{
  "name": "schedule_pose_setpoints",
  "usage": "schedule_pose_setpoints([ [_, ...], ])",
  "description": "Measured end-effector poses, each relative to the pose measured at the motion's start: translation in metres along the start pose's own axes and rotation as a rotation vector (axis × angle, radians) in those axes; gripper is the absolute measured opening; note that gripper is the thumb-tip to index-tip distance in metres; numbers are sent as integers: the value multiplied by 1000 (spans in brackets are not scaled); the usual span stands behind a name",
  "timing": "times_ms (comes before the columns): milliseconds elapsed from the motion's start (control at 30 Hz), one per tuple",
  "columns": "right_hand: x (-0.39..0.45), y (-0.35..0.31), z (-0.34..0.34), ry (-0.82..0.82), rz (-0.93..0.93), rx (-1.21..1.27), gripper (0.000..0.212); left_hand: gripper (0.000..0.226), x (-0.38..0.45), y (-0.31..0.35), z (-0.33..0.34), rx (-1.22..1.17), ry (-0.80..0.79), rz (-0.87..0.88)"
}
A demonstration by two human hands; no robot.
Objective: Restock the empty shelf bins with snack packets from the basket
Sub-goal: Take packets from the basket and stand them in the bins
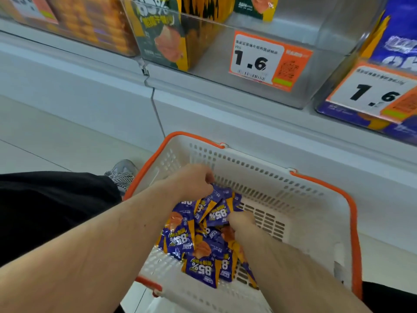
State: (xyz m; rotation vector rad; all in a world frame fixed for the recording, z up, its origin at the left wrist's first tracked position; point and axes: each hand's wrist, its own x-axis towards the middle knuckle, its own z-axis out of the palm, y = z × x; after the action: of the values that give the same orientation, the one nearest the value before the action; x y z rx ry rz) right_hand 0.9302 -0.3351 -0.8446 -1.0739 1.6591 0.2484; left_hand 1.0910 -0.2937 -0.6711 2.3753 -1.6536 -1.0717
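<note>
A white basket with an orange rim [316,233] sits low in front of me, holding several purple-and-orange snack packets [200,265] in a heap. My left hand [191,181] is inside the basket, fingers pinched on the top corner of a purple packet [220,193]. My right hand [241,219] is also in the pile, fingers closed on the edge of a packet marked 85% [217,214]. Above, a clear shelf bin [291,35] with a 1.6 price tag [268,61] looks mostly empty on its right side.
Green-and-yellow packets [167,39] stand in the bin's left part. A bin with a purple box [399,48] and a second 1.6 tag [372,93] is on the right, an orange-filled bin [90,21] on the left. A grey shoe [123,171] rests on the floor by the basket.
</note>
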Motion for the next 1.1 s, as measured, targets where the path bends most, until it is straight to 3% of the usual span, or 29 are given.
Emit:
schedule_pose_setpoints([
  [67, -19, -9, -19, 121, -160, -262, 41, 30, -1, 5, 1, 35, -5, 16],
  [200, -57, -25, -85, 202, -360, -494, 29, 29, -4, 29, 8, 63, -33, 96],
  [400, -156, -57, -179, 133, -646, -831, 19, 67, -18, 89, 12, 215, 40, 258],
  [467, -187, -63, -202, 105, -691, -881, 19, 70, -25, 110, 9, 210, 25, 289],
  [500, -201, -65, -212, 104, -713, -887, 18, 61, -27, 120, 8, 162, -2, 310],
  [567, -228, -67, -230, 154, -769, -897, 22, 20, -32, 142, 6, 44, -17, 381],
  [600, -238, -67, -240, 192, -791, -899, 23, 17, -33, 154, 5, 3, 5, 425],
  [667, -256, -63, -258, 285, -837, -898, 23, 31, -35, 177, 1, -82, 52, 475],
  [767, -276, -54, -286, 545, -850, -851, 11, 33, -40, 207, -7, -241, 108, 526],
  [900, -303, -40, -316, 859, -782, -771, 25, 21, -45, 246, -22, -332, 189, 588],
  [1000, -313, -33, -330, 972, -799, -619, 33, 5, -51, 275, -36, -398, 282, 642],
  [1100, -319, -28, -343, 1031, -902, -490, 37, 4, -57, 301, -48, -423, 351, 689],
])
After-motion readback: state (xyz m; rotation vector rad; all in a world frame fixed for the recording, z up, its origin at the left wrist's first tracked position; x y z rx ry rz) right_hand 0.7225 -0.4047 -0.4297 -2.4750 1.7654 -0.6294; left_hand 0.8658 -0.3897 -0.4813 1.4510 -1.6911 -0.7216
